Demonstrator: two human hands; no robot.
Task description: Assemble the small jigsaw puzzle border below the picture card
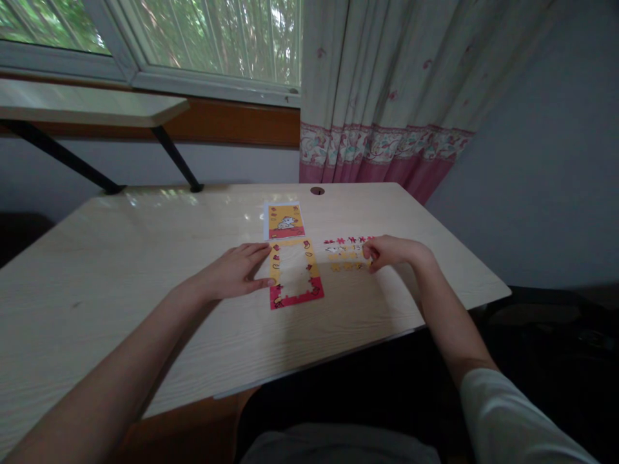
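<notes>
On the table lies a jigsaw puzzle border [296, 300], yellow above and red below, with bare tabletop showing through its middle. My left hand [236, 269] rests at its left edge, fingers stretched out and thumb apart, touching the border. Just behind the border is a reference picture [285, 221] of a white animal on yellow and red. Loose puzzle pieces [343, 256] are laid out in rows to the right: red at the back, white, then yellow nearer me. My right hand [380, 251] is over the right end of these rows, fingers curled together; whatever is between the fingertips is hidden.
A raised shelf [91, 106] on dark metal legs stands at the back left of the table [145, 258]. Toward the back edge is a round cable hole [318, 191]. Behind hang a floral curtain [382, 96] and a window [213, 38].
</notes>
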